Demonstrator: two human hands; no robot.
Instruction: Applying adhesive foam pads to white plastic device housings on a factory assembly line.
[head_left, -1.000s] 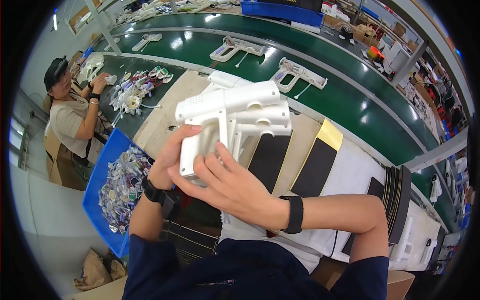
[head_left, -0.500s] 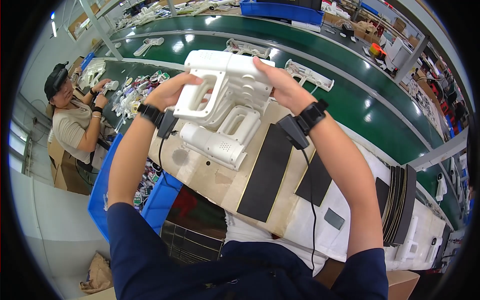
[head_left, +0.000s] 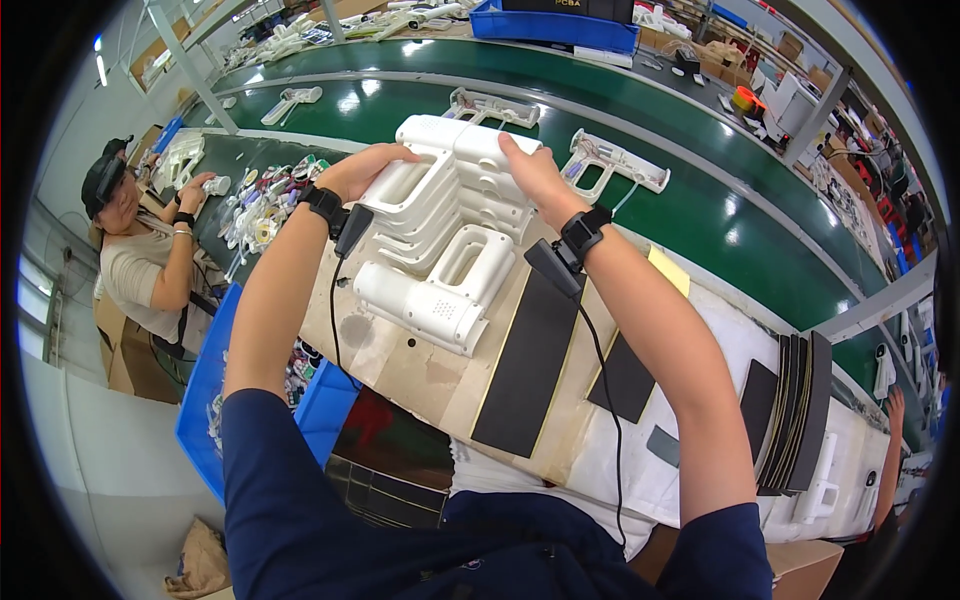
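Observation:
A stack of white plastic housings (head_left: 440, 170), each with an oval handle opening, is between my two hands at the far side of the bench. My left hand (head_left: 368, 172) grips its left end, thumb over the top piece. On the right end, my right hand (head_left: 538, 178) is closed with its thumb on top and its other fingers mostly hidden. In front of the stack lies a separate white housing (head_left: 425, 300) with a handle loop and a patch of small holes. Whether the stack's bottom touches the bench cannot be seen.
Black rectangular sheets (head_left: 530, 365) lie on the bench (head_left: 430, 385), with more black pads (head_left: 795, 410) stacked right. White housings (head_left: 600, 165) rest on the green conveyor (head_left: 690, 150). A blue bin (head_left: 215, 400) stands left, near a seated co-worker (head_left: 140, 245). Another person's arm (head_left: 888, 460) shows far right.
My hands have brought the stack lower, its pieces now lined up more evenly behind the separate housing. Another person's arm has come in at the far right. The co-worker's head has turned.

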